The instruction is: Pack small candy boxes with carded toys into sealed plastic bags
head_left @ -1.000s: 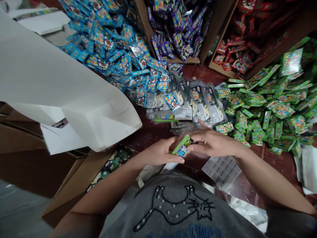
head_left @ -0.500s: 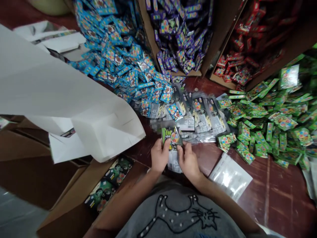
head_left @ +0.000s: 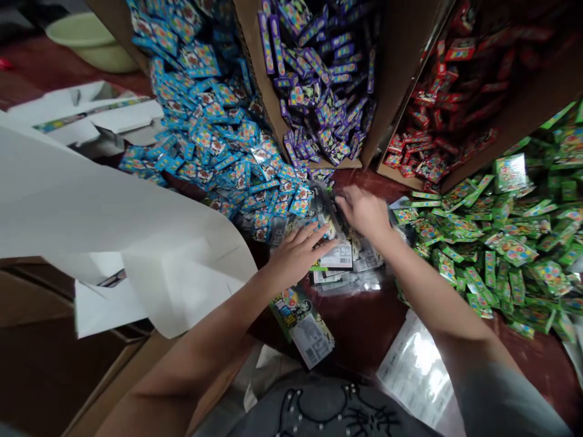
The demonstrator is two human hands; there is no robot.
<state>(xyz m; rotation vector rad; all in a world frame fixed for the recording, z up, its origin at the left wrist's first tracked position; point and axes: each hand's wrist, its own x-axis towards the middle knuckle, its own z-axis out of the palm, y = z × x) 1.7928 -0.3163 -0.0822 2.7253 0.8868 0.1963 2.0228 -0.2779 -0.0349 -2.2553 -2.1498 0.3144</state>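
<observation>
My left hand (head_left: pixel 298 252) lies palm down with fingers spread over a pile of printed clear bags (head_left: pixel 359 261) on the dark red table. Beyond it, slightly blurred, my right hand (head_left: pixel 367 212) has its fingers bent together at the upper edge of a dark printed plastic bag (head_left: pixel 328 209). Part of that bag is covered by my left fingers. A printed packet (head_left: pixel 303 331) with a white label panel rests near the table's front edge, below my left wrist. To the right lies a shiny clear bag (head_left: pixel 416 367), partly behind my right forearm.
Blue small boxes (head_left: pixel 218 133) spill out at the back left. Purple boxes (head_left: pixel 323 91) and red boxes (head_left: pixel 432 127) fill cardboard cartons behind. Green boxes (head_left: pixel 501 243) are heaped at right. A large white sheet (head_left: pixel 136 224) juts in from the left. A pale basin (head_left: pixel 91 42) stands far left.
Both hands have left the printed packet, which now lies near the front edge. They have moved forward onto the bag pile. The view has shifted slightly.
</observation>
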